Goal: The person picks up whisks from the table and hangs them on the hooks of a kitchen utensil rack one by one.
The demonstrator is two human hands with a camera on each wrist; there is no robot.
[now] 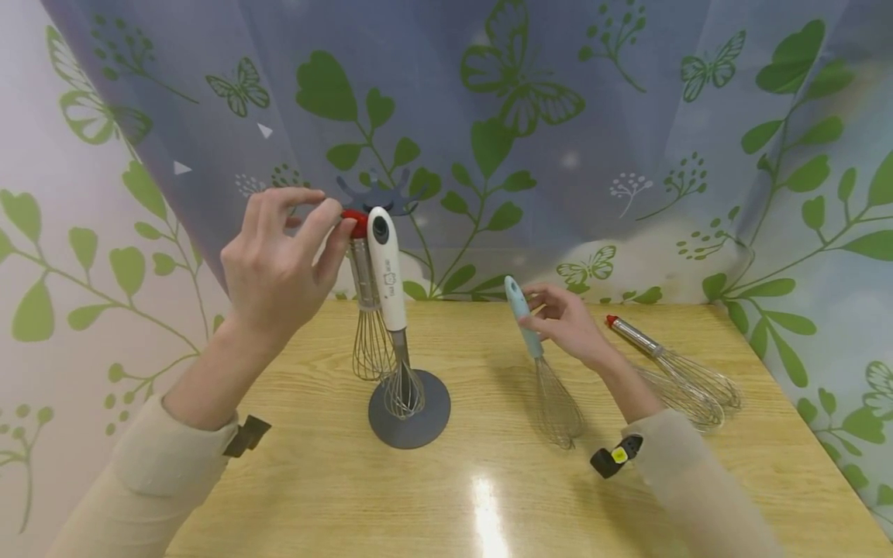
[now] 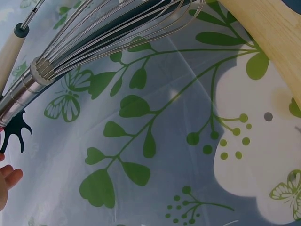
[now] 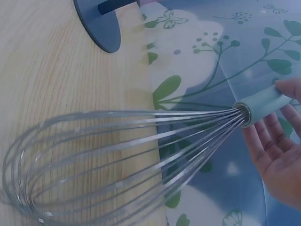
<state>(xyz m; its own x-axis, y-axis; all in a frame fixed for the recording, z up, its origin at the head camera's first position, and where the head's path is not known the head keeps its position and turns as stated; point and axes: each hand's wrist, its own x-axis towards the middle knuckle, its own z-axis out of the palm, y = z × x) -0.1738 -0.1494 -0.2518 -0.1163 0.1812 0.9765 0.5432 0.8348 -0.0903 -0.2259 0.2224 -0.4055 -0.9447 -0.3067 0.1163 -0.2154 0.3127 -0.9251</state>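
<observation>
The left hand [image 1: 275, 248], raised, pinches between thumb and forefinger the red end of a steel whisk with a cylindrical metal handle [image 1: 365, 279]; its wire loops point downward, below those fingertips. The right hand [image 1: 568, 322], held lower, grips a whisk with a smooth light blue handle [image 1: 531, 339] between thumb and fingers; this handle tilts, its holed end above the fingers and its wire balloon below them. Whether those wires touch the table cannot be determined. Just to the right of the left fingertips, a whisk with a long white handle and a dark hanging hole [image 1: 387, 271] hangs upright, wires down, close beside the steel whisk. Behind the left fingertips rise the branching hooks of a dark grey stand with a round flat base [image 1: 434, 422], the base lying well below them. Whether the steel whisk is seated on a hook cannot be determined. To the right of the right fingers, near the forearm, lie a red-tipped whisk with a shiny metal handle [image 1: 654, 350] and a second wire whisk [image 1: 698, 404], partly hidden by that arm. Beneath both hands extends a pale wood-grain table [image 1: 314, 480]; beyond the fingers hangs a blue and white curtain printed with green leaves and butterflies [image 1: 432, 62].
</observation>
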